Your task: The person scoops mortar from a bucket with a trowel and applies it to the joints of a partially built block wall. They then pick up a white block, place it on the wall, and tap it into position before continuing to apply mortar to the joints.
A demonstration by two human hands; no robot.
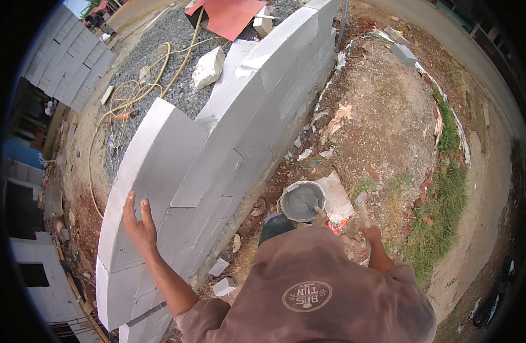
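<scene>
A wall of light grey lightweight blocks curves up the middle of the view. My left hand is at the upper face of its near end block, fingers apart, holding nothing; it seems to rest against the block. Low on my right side, my right hand is closed around the handle of a light-coloured tool. The tool's pale head is small and its kind is unclear. Between my hands, beyond my shirt, stands a round bucket of wet grey mortar with a tool handle sticking out.
A torn paper sack lies beside the bucket. Block offcuts lie at the wall's foot. Behind the wall are a gravel heap, a yellowish hose, a white block chunk and a red sheet. Grass grows at the right.
</scene>
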